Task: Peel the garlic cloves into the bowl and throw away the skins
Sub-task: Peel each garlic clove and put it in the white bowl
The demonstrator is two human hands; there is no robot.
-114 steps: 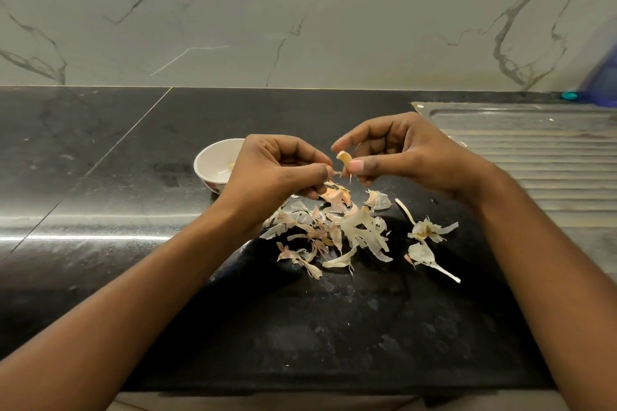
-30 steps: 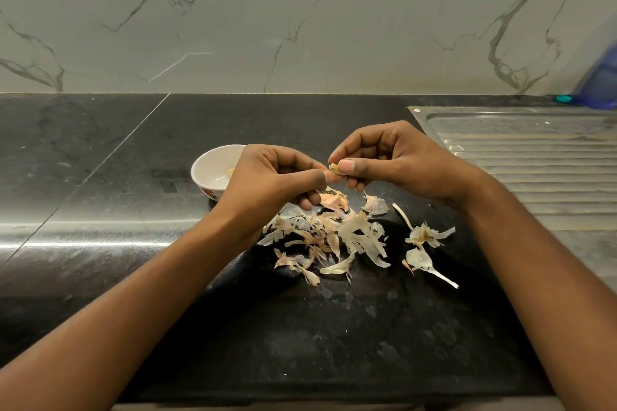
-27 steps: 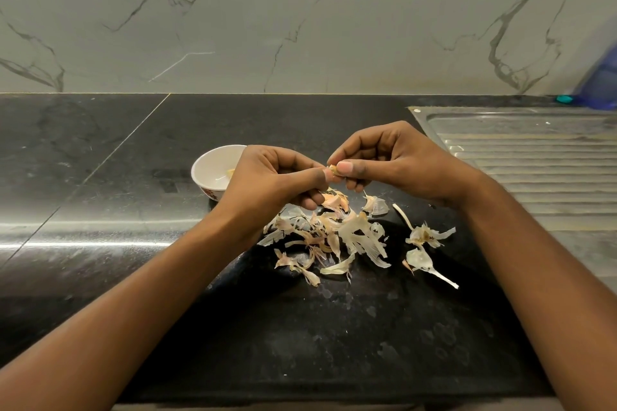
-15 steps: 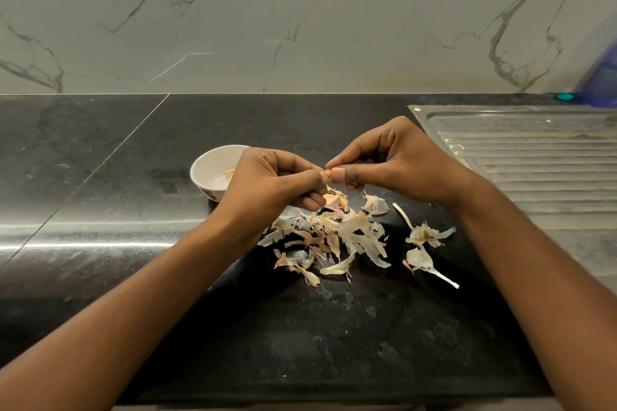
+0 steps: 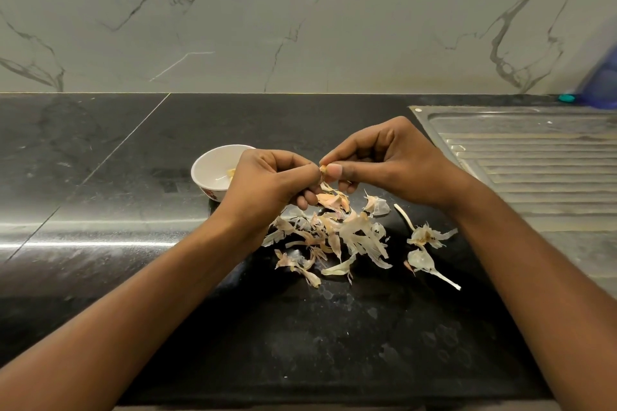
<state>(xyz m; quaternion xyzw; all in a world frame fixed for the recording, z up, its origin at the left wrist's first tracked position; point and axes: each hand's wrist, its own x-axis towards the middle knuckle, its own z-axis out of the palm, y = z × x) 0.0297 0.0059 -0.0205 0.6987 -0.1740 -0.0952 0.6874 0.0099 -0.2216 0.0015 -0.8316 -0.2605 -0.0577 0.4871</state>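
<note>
Dark counter [image 5: 100, 160], bowl [image 5: 201, 166] holding garlic [image 5: 231, 173], left hand [image 5: 267, 187] and right hand [image 5: 394, 163] pinching clove [image 5: 323, 170]

We have brought our hands together: a few seconds ago our right hand [image 5: 390, 160] held the garlic clove [image 5: 323, 170] up between thumb and forefinger with a small gap to our left hand [image 5: 267, 180], and now the left thumb and forefinger have closed in to pinch at the same clove. Then the clove stood out pale and plain above the right thumb; now only a small tip of it shows between the meeting fingertips.
</note>
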